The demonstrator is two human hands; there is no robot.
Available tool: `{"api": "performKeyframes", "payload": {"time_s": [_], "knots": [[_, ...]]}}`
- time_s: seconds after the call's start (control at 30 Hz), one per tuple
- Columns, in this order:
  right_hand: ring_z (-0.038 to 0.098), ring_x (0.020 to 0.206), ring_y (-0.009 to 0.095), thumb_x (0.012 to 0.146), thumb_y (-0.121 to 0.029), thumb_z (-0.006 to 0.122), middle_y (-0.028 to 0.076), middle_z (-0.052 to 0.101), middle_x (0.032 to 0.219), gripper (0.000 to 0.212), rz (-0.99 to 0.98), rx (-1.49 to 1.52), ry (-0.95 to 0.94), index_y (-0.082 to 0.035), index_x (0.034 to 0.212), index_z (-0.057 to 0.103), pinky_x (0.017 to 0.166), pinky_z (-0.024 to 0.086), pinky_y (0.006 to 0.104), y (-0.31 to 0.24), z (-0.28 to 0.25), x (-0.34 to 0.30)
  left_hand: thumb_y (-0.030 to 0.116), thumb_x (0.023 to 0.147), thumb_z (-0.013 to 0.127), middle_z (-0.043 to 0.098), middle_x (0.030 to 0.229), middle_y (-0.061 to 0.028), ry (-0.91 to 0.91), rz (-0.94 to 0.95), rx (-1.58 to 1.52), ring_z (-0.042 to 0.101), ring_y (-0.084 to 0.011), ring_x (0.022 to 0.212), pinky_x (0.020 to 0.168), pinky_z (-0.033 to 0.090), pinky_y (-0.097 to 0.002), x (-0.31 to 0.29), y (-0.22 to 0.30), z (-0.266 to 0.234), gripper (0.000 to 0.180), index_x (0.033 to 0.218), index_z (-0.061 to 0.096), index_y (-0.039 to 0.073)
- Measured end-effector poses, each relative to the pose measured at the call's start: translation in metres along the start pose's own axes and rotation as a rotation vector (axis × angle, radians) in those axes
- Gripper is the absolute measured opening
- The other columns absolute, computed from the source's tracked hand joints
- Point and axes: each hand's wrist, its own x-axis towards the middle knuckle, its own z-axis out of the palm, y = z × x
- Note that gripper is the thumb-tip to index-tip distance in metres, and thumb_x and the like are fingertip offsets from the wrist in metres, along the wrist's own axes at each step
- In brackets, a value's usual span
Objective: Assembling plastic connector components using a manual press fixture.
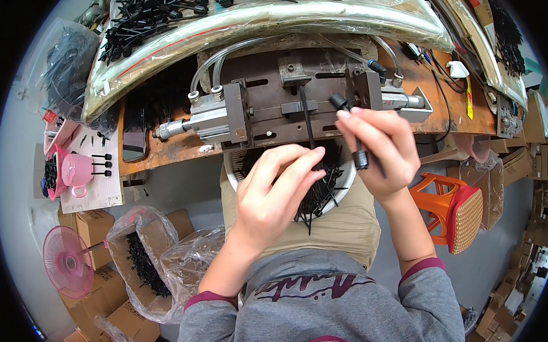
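A dark metal fixture (272, 114) sits at the front of the wooden bench, with an air cylinder on either side. A thin black rod (307, 115) runs from its middle down toward me. My left hand (269, 192) pinches the rod's near end between thumb and fingertips. My right hand (385, 146), just right of the rod, is closed on black plastic parts; one black cap (338, 101) juts above the fingertips and a black ribbed end (361, 161) shows below them. Under both hands a white basket (230, 172) on my lap holds many thin black pieces.
Clear air hoses (219, 61) arch over the fixture. A plastic-wrapped ledge (268, 17) with black parts crosses the back. Left are a phone (134, 136), a pink cup (76, 170), a pink fan (68, 261) and a bag-lined box (147, 266). An orange stool (435, 195) stands right.
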Motion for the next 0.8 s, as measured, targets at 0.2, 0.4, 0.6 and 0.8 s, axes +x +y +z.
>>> {"api": "performKeyframes", "payload": {"time_s": [0.2,0.4,0.6,0.8], "knots": [[0.067,0.085,0.022,0.070,0.007,0.081,0.009,0.068,0.095,0.033,0.182,-0.074,0.035,-0.003,0.100,0.075,0.071,0.054,0.0311,-0.007,-0.007,-0.004,0.006,0.073,0.080,0.068,0.125,-0.0102,-0.141,0.078,0.363,0.069,-0.0221,0.087,0.076,0.057,-0.0331,0.002,-0.025,0.015,0.030,0.101,0.071,0.001],[0.069,0.085,0.022,0.072,0.006,0.082,0.010,0.072,0.093,0.024,0.266,-0.024,0.065,-0.004,0.091,0.073,0.071,0.055,0.0315,-0.011,-0.013,-0.009,0.011,0.076,0.079,0.070,0.124,-0.0084,-0.195,0.082,0.442,0.070,-0.0192,0.077,0.070,0.056,-0.0303,0.006,-0.028,0.017,0.025,0.099,0.072,0.003],[0.067,0.081,0.019,0.069,0.007,0.082,0.008,0.070,0.090,0.028,0.214,-0.070,0.041,-0.003,0.093,0.074,0.068,0.054,0.0297,-0.013,-0.017,-0.012,0.014,0.077,0.079,0.070,0.124,-0.0064,-0.201,0.007,0.430,0.068,-0.0184,0.068,0.063,0.054,-0.0283,0.009,-0.027,0.018,0.025,0.098,0.073,0.004],[0.066,0.076,0.020,0.066,0.008,0.079,0.007,0.066,0.087,0.031,0.174,-0.085,0.025,-0.002,0.095,0.075,0.063,0.053,0.0293,-0.011,-0.017,-0.016,0.015,0.077,0.079,0.070,0.124,-0.0049,-0.207,-0.014,0.417,0.066,-0.0188,0.062,0.058,0.052,-0.0276,0.010,-0.027,0.016,0.024,0.098,0.073,0.006]]}}
